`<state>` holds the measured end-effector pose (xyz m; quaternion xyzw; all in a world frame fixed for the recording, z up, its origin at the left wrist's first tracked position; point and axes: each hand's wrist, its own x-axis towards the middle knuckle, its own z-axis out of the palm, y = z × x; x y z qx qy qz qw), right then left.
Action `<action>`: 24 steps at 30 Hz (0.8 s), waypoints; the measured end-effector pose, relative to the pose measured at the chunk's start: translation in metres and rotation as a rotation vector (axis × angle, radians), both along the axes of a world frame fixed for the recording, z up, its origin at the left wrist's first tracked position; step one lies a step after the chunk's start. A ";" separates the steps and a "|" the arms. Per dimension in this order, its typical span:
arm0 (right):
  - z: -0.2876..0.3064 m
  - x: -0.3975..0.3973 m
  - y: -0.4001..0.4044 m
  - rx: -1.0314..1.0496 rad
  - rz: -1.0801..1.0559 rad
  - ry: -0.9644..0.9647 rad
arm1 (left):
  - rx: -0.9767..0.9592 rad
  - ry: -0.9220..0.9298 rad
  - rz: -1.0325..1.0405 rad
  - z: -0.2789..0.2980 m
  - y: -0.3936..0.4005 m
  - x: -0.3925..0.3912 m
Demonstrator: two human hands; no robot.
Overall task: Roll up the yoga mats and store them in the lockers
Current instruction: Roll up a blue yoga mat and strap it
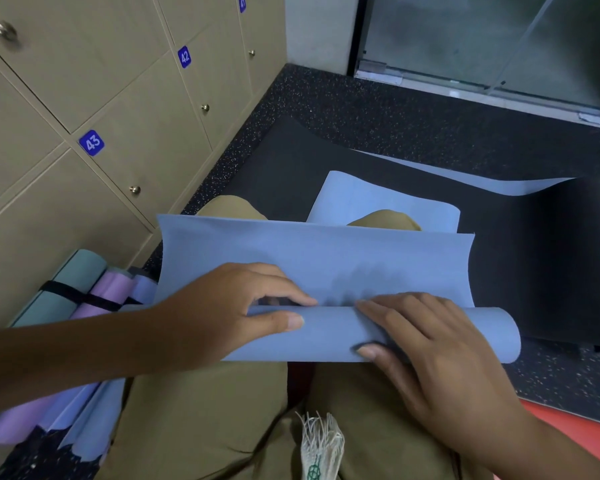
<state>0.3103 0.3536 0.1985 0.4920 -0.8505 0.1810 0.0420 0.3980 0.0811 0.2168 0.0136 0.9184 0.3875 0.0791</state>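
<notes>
The blue yoga mat (343, 258) lies across the lap of a seated person in khaki trousers (201, 417), partly rolled. The rolled portion (430, 336) sits at the mat's near edge, closest to the person's body, with its long axis running left to right across both thighs and its open end pointing to the person's right. The unrolled remainder extends away from the roll over the knees and onto a black mat (413, 174) spread on the speckled dark floor (361, 98) beyond; its black underside shows where it curls.

The left hand (243, 306) grips the roll near its left end, thumb on the near side and fingers curled over the top into the fold. The right hand (430, 351) rests on the roll just right of the left hand, fingers extended over the top and thumb pressed to the near face; the fingers are relaxed rather than clenched.

Left of the roll, a bundle of rolled mats (80, 306) in green, lilac and blue lies on the floor, bound by a black strap (84, 297). Beyond the bundle stand beige lockers (136, 109), doors closed, bearing blue number plates 43, 42 and 41. To the roll's right, at the lower edge, a red surface (575, 434) shows. A fringed white cloth (321, 445) hangs near the person's waist.
</notes>
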 end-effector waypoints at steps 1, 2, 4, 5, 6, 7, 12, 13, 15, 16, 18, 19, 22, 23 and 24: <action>0.001 -0.003 -0.002 0.003 -0.007 -0.025 | -0.034 0.070 0.008 0.000 0.001 0.002; 0.002 -0.005 -0.003 0.008 -0.016 -0.047 | -0.074 0.139 0.012 0.000 0.003 0.005; 0.003 -0.010 -0.006 0.027 -0.034 -0.083 | -0.171 0.255 0.001 0.002 0.007 0.012; 0.004 -0.013 -0.008 0.039 -0.041 -0.098 | -0.224 0.305 -0.015 0.002 0.008 0.015; 0.005 -0.016 -0.010 0.051 -0.045 -0.111 | -0.273 0.349 -0.035 0.002 0.010 0.019; 0.006 -0.019 -0.012 0.062 -0.049 -0.122 | -0.320 0.391 -0.057 0.001 0.011 0.023; 0.011 -0.035 -0.024 0.105 -0.037 -0.185 | -0.553 0.513 -0.146 -0.008 0.016 0.035; 0.011 -0.038 -0.025 0.102 -0.032 -0.194 | -0.584 0.505 -0.157 -0.010 0.016 0.035; 0.010 -0.042 -0.027 0.063 -0.036 -0.184 | -0.616 0.478 -0.170 -0.011 0.015 0.033; 0.010 -0.042 -0.027 0.029 -0.044 -0.165 | -0.618 0.464 -0.171 -0.011 0.014 0.032; 0.008 -0.039 -0.025 -0.029 -0.050 -0.103 | -0.619 0.439 -0.171 -0.012 0.012 0.029; 0.007 -0.035 -0.023 -0.047 -0.047 -0.066 | -0.622 0.428 -0.174 -0.013 0.011 0.027; 0.003 -0.025 -0.014 -0.066 -0.033 0.035 | -0.618 0.405 -0.181 -0.014 0.005 0.019; 0.001 -0.022 -0.012 -0.062 -0.036 0.056 | -0.613 0.398 -0.180 -0.014 0.003 0.015; -0.001 -0.020 -0.010 -0.054 -0.042 0.069 | -0.609 0.391 -0.181 -0.013 0.002 0.012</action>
